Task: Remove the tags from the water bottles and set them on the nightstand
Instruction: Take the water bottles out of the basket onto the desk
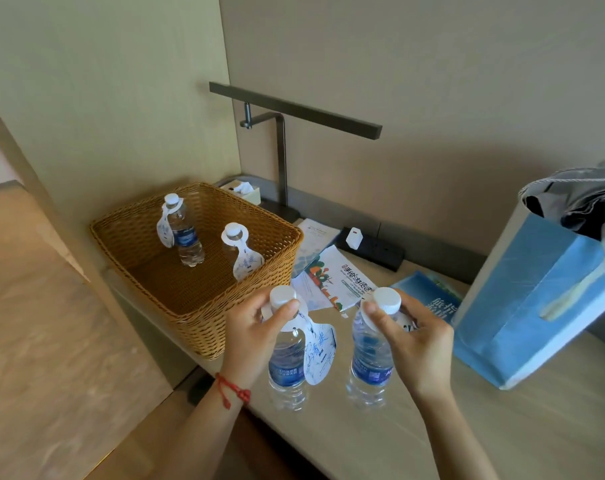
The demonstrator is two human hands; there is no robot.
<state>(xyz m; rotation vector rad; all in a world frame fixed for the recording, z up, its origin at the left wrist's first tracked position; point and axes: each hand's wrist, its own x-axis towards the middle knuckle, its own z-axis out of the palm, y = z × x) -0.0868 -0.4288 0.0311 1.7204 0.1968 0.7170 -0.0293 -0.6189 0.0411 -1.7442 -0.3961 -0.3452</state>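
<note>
A: Head view. Two bottles upright on the bench (450,438), one per hand. Two more standing in the wicker basket (176,306), tags on.

B: Left side?

A: Left hand (249,341) curled round the neck of the left bottle (287,362), thumb and forefinger pinching just under the cap. Left tag (320,351) hanging from the neck, draped over the label.

B: Right?

A: Right hand (412,341) wrapped round the neck of the right bottle (370,362), thumb across the collar below the cap. Right tag (406,322) mostly hidden behind the fingers (380,320); only a sliver visible.

B: Best way through this step?

A: Probably one bottle at a time. Steady the body low, slide the tag's ring straight up over the cap; avoid sideways pulls, likely to tear the paper or tip the bottle. Light grip, soft plastic.

B: Hazards?

A: Leaflets (332,278) just behind, blue paper bag (523,306) near the right elbow. Worth keeping freed tags apart from those.
</note>
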